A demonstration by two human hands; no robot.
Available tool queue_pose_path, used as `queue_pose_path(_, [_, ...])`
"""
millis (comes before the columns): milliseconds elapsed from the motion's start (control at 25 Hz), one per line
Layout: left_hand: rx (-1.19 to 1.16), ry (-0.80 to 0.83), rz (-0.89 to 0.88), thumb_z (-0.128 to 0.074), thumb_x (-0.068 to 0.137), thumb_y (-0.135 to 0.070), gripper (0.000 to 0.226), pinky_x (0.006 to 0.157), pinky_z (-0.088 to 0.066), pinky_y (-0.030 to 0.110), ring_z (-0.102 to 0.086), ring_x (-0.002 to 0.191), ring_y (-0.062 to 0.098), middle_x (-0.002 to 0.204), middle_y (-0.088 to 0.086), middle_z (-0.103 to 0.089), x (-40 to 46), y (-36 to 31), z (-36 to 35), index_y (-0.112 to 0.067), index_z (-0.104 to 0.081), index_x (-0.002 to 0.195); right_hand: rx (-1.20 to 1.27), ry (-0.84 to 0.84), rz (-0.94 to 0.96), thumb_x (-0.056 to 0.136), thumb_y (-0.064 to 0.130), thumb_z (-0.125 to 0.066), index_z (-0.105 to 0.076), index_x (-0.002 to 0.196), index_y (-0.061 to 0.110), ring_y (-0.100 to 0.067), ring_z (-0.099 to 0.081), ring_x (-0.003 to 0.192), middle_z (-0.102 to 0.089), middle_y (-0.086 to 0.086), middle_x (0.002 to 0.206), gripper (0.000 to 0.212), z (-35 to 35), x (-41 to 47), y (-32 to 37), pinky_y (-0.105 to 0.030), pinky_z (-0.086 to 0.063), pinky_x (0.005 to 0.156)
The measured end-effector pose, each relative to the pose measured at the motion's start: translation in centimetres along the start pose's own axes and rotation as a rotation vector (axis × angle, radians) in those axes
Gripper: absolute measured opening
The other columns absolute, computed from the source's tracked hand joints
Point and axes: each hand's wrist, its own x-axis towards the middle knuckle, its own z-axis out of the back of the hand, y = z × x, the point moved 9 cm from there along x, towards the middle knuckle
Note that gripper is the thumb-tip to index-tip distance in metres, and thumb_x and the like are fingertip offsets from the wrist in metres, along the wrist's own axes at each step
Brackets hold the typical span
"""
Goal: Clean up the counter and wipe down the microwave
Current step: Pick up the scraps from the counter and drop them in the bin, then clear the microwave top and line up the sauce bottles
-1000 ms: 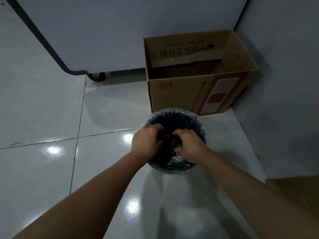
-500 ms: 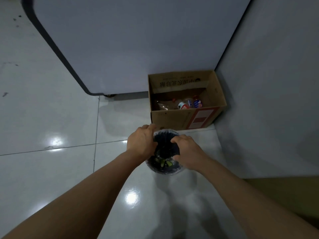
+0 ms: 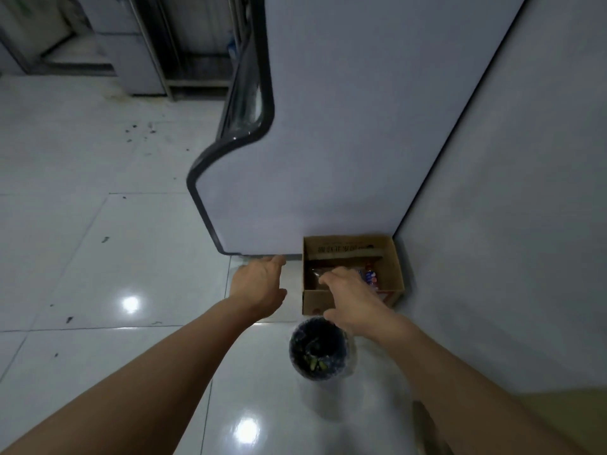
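A small round trash bin (image 3: pixel 318 351) lined with a dark bag stands on the white tiled floor, with green scraps at its bottom. My left hand (image 3: pixel 259 285) hovers up and to the left of the bin, fingers spread, holding nothing. My right hand (image 3: pixel 353 298) is above the bin's far rim, in front of the cardboard box, fingers apart and empty. Neither hand touches the bin. No microwave or counter is in view.
An open cardboard box (image 3: pixel 391 257) with packets and a bottle sits in the corner behind the bin. A large white appliance (image 3: pixel 328 126) with a dark edge rises behind. A grey wall (image 3: pixel 509 224) closes the right side. Dark crumbs dot the floor (image 3: pixel 98 257) at left.
Both hands have let go of the bin's bag and lifted away from it. The view has risen and pulled back, so the bin and box look smaller.
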Motion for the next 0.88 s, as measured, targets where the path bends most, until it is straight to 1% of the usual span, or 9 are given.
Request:
queue_pose_path(120, [0.026, -0.032, 0.020, -0.062, 0.087, -0.031, 0.053, 0.096, -0.044, 0.038, -0.055, 0.115, 0.025, 0.129, 0.005, -0.057, -1.1, -0.2, 5.8, -0.019, -0.041, 0.134, -0.017, 0.007, 0.045, 0.084, 0.016, -0.064, -0.040, 0.136, 0.015, -0.024, -0.036, 0.126, -0.040, -0.007, 0.136, 0.058, 4.6, -1.1, 2.9, -0.037, -0.039, 0.101])
queue_pose_path(280, [0.012, -0.094, 0.080, -0.064, 0.086, -0.030, 0.052, 0.099, -0.044, 0.040, -0.055, 0.116, 0.025, 0.130, 0.004, -0.056, -2.8, -0.1, 13.1, -0.020, -0.044, 0.133, -0.039, 0.005, 0.112, 0.085, 0.016, -0.061, -0.040, 0.132, 0.013, -0.026, -0.041, 0.121, -0.040, -0.009, 0.130, 0.051, 10.0, -2.4, 6.9, -0.038, -0.044, 0.097])
queue_pose_path(400, [0.068, -0.158, 0.140, -0.064, 0.085, -0.033, 0.051, 0.098, -0.043, 0.039, -0.055, 0.115, 0.025, 0.128, 0.004, -0.058, -4.7, 0.8, 18.5, -0.021, -0.045, 0.131, -0.070, -0.025, 0.190, 0.086, 0.016, -0.061, -0.036, 0.136, 0.015, -0.025, -0.040, 0.120, -0.039, -0.009, 0.131, 0.055, 14.0, -3.3, 10.7, -0.038, -0.043, 0.099])
queue_pose_path(560, [0.094, -0.204, 0.228, -0.060, 0.087, -0.032, 0.048, 0.097, -0.041, 0.038, -0.054, 0.116, 0.026, 0.128, 0.005, -0.058, -7.6, 3.0, 24.0, -0.021, -0.044, 0.131, -0.112, -0.064, 0.263, 0.086, 0.022, -0.062, -0.034, 0.138, 0.015, -0.026, -0.038, 0.124, -0.037, -0.010, 0.136, 0.060, 17.7, -4.0, 15.3, -0.037, -0.040, 0.102])
queue_pose_path(680, [0.058, -0.242, 0.277, -0.060, 0.087, -0.032, 0.051, 0.097, -0.042, 0.039, -0.054, 0.116, 0.027, 0.130, 0.006, -0.056, -9.8, 5.1, 27.2, -0.019, -0.040, 0.132, -0.135, -0.072, 0.289, 0.087, 0.024, -0.062, -0.030, 0.141, 0.017, -0.027, -0.037, 0.127, -0.034, -0.009, 0.140, 0.064, 19.5, -3.9, 18.6, -0.037, -0.039, 0.103])
queue_pose_path(800, [0.038, -0.288, 0.307, -0.061, 0.087, -0.033, 0.055, 0.098, -0.041, 0.039, -0.052, 0.118, 0.026, 0.133, 0.005, -0.054, -11.7, 8.2, 30.3, -0.020, -0.037, 0.135, -0.162, -0.093, 0.321, 0.086, 0.025, -0.063, -0.027, 0.144, 0.017, -0.027, -0.035, 0.131, -0.030, -0.009, 0.144, 0.068, 21.1, -3.2, 23.1, -0.038, -0.038, 0.105])
queue_pose_path(880, [0.037, -0.308, 0.315, -0.060, 0.088, -0.034, 0.058, 0.100, -0.039, 0.039, -0.050, 0.122, 0.026, 0.136, 0.003, -0.051, -12.4, 10.9, 31.9, -0.020, -0.035, 0.137, -0.186, -0.120, 0.346, 0.086, 0.026, -0.063, -0.029, 0.143, 0.016, -0.027, -0.036, 0.130, -0.031, -0.009, 0.143, 0.067, 21.8, -2.3, 26.5, -0.038, -0.040, 0.103])
